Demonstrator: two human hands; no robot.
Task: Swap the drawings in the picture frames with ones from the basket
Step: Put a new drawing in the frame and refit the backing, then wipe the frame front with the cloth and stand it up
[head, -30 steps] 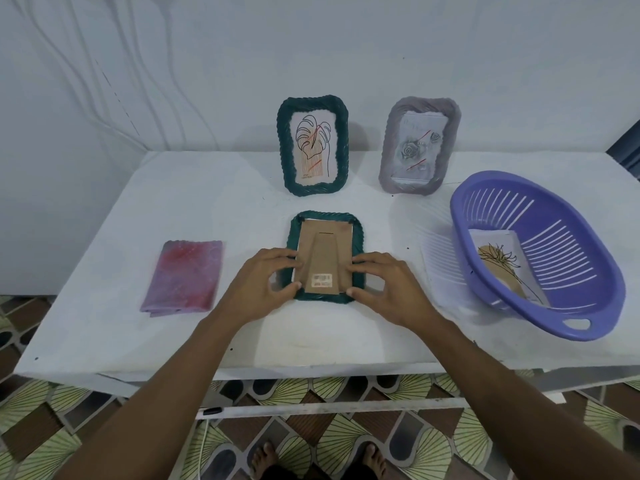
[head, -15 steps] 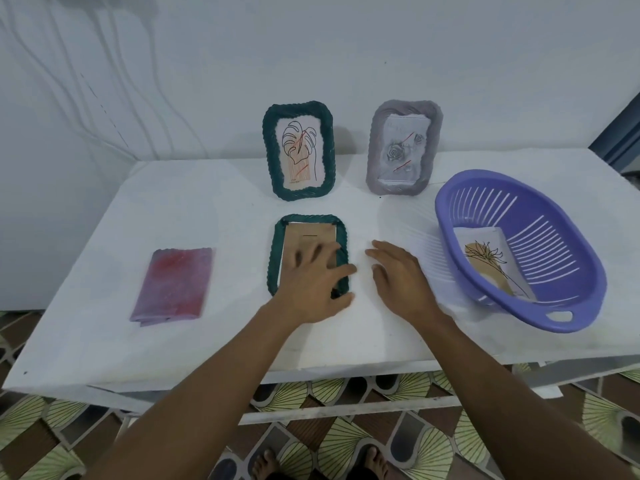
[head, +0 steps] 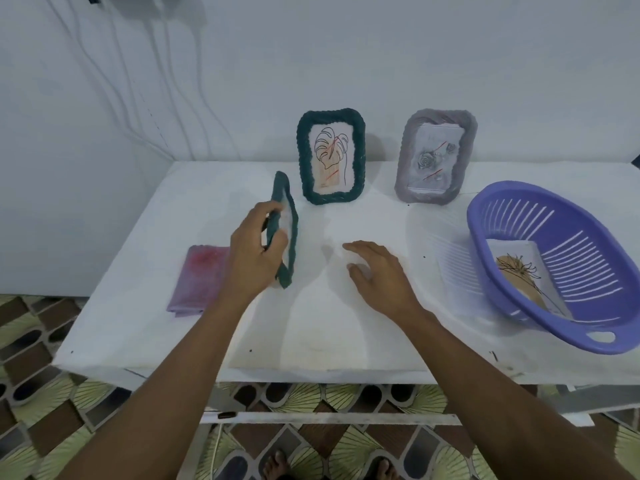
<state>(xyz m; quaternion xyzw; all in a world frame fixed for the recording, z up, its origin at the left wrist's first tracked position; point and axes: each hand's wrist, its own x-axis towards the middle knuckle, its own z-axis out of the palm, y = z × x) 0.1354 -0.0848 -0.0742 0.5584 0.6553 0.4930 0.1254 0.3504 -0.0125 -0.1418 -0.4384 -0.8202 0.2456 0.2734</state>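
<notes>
A green frame (head: 293, 233) is gripped on edge by the left hand (head: 254, 252), seemingly for standing up; next, the basket (head: 606, 258) right of the empty, spread right hand (head: 379, 277) is called for.

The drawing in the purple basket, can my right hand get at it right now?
Probably yes: the right hand is open and empty, the basket beside it is open-topped, and the drawing lies uncovered inside.
</notes>
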